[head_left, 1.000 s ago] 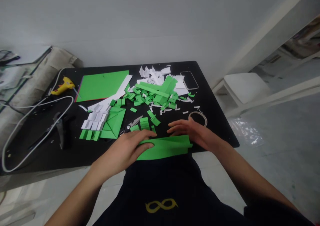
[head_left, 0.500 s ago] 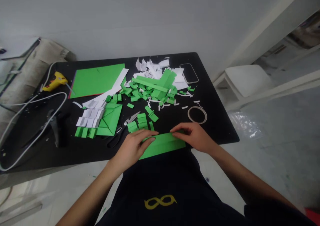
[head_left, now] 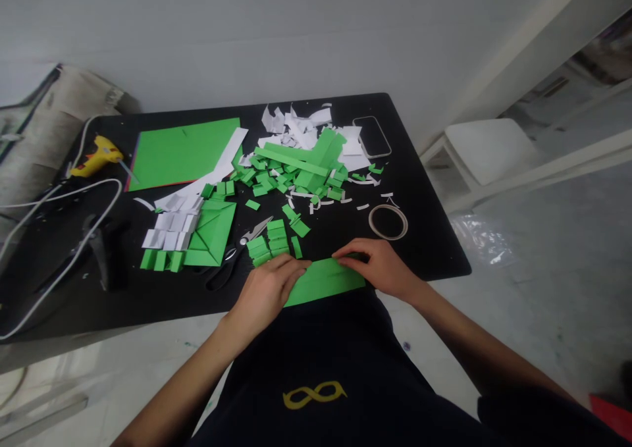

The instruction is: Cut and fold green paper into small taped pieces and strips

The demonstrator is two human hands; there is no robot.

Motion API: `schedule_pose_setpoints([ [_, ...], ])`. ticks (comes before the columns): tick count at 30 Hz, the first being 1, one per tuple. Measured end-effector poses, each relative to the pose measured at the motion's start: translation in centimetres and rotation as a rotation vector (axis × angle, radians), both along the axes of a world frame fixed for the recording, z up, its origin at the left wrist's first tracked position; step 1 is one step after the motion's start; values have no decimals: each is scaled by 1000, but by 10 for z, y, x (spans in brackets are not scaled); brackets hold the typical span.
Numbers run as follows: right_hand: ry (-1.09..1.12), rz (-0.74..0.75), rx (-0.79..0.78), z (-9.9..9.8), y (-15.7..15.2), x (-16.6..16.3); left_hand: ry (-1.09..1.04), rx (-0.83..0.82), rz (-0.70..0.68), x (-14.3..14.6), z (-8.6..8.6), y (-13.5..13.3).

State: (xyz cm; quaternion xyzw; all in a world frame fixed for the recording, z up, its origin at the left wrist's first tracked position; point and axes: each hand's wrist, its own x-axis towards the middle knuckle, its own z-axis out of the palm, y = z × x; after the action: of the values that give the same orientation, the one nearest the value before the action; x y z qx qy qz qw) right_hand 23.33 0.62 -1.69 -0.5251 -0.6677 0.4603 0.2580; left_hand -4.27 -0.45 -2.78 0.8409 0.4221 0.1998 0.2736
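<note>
A strip of green paper (head_left: pixel 326 282) lies at the table's front edge, close to my body. My left hand (head_left: pixel 270 286) pinches its far edge on the left, thumb and fingers together. On the right, my right hand (head_left: pixel 376 266) grips the same far edge between thumb and fingertips. Just beyond my left hand sit small folded green paper pieces (head_left: pixel 276 236), some joined in rows. Black-handled scissors (head_left: pixel 222 272) rest to the left of them, blades pointing away from me.
Green and white paper scraps (head_left: pixel 296 164) are heaped mid-table. A roll of tape (head_left: pixel 388 222) lies at right, below a phone-shaped outline (head_left: pixel 372 137). Leftward are a folded white-and-green paper piece (head_left: pixel 172 230), green sheets (head_left: pixel 182 151), a yellow glue gun (head_left: pixel 99 156) and a looping white cable (head_left: pixel 116 200).
Both hands keep hold of the green paper's far edge and have barely moved. The view has shifted slightly, so the table's contents sit a little further left and higher.
</note>
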Motion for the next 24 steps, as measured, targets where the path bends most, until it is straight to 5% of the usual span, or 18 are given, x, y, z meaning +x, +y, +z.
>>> schedule_pose_setpoints([
  [6,-68,21,42,0,3,1,40,-18,6,1,-1,0],
  [15,-245,88,148,-3,7,-6,439,105,26,19,11,-8],
  [24,-399,71,369,-11,-1,-7,355,333,-105,25,3,-13],
])
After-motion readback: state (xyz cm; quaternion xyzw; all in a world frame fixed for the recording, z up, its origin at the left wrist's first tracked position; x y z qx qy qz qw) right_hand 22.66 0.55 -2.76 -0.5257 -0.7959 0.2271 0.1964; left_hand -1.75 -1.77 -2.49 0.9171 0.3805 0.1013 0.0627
